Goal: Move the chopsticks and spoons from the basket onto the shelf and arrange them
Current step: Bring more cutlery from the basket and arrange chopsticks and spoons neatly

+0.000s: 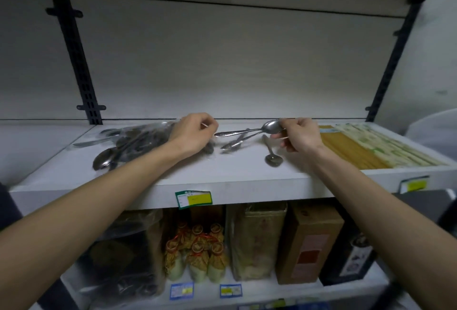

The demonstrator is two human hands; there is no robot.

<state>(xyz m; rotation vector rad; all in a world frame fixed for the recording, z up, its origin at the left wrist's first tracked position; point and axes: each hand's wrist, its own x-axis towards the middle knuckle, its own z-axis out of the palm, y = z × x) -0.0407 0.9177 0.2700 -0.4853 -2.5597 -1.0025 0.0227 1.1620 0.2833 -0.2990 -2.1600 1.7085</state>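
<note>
My right hand (298, 135) is shut on the bowls of two or three metal spoons (247, 132), their handles pointing left above the white shelf (222, 181). One loose spoon (272, 156) lies on the shelf just below that hand. My left hand (193, 134) rests with curled fingers on a clear plastic bag of spoons (131, 141) at the shelf's left; whether it pinches the plastic is unclear. Bundles of chopsticks (366, 148), plain yellow ones and paper-wrapped ones, lie in rows at the shelf's right end. No basket is in view.
A green and yellow price tag (194, 200) sticks to the shelf's front edge. Below stand wrapped bottles (197, 252), a gold bag (257, 240) and a brown box (309, 243). Black slotted uprights (74, 44) flank the white back panel.
</note>
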